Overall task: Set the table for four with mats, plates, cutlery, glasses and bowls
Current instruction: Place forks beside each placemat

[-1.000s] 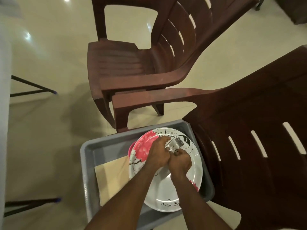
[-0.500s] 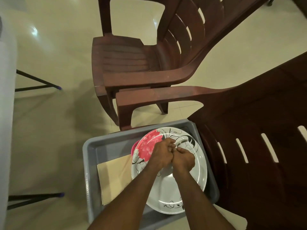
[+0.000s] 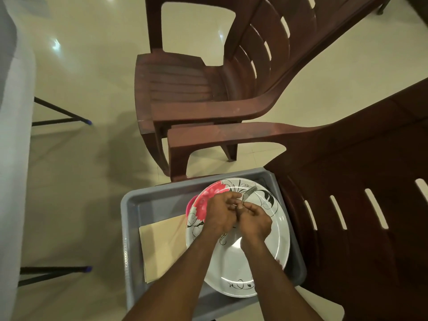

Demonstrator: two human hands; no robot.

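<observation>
Beside brown chairs, tiled floor.

Round white plate: red-pink flower, black curling vine lines. Grey plastic tray. Tan flat mat. Silver metal fork. Pink rim under plate. Dark reddish-brown plastic chairs. Glossy cream floor.

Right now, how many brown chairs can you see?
2. One chair stands on the floor beyond the grey bin; the second chair is right of the bin, its armrest reaching across. Others may sit outside the view.
</observation>
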